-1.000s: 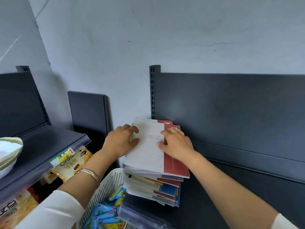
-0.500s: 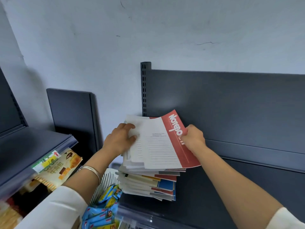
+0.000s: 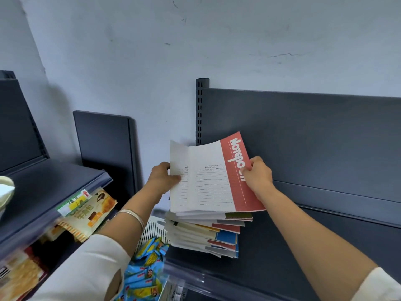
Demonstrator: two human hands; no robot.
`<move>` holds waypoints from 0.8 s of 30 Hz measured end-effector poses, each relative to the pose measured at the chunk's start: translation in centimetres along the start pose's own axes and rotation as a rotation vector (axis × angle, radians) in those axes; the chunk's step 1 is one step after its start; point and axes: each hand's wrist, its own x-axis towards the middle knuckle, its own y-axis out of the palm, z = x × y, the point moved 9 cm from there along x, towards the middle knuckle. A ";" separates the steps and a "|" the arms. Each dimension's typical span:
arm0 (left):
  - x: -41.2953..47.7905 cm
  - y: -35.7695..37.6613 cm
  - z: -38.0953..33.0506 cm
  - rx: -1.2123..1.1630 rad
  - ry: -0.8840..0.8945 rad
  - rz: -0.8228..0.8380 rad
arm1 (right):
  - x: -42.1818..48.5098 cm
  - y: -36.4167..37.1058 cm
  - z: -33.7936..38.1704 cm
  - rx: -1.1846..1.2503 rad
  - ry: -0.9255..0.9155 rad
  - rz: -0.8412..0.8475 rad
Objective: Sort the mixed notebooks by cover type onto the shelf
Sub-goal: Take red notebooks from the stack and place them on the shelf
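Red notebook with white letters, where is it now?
Head view, centre: the right hand pinches the red notebook by its red side just above the stack on the shelf; the left hand grips the notebook beneath.

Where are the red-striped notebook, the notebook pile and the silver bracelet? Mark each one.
red-striped notebook point(image 3: 240, 198): head view, on its red cover stripe.
notebook pile point(image 3: 225, 236): head view, on a blue cover.
silver bracelet point(image 3: 133, 215): head view, on the band across the wrist.

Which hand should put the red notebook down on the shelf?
Right, probably. The right hand pinches the notebook by its red edge, and the bare shelf lies on that side. The left hand grips the opposite side, away from that space.
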 end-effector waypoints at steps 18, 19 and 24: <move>-8.1 9.7 -18.8 0.006 0.528 0.034 | -3.7 -16.5 -7.2 0.217 -0.003 -0.356; -9.1 11.9 -19.9 -0.009 0.533 0.056 | -4.4 -19.0 -8.8 0.212 0.005 -0.389; -16.4 24.9 -26.2 -0.105 0.566 0.216 | -9.3 -33.3 -18.8 0.168 0.090 -0.552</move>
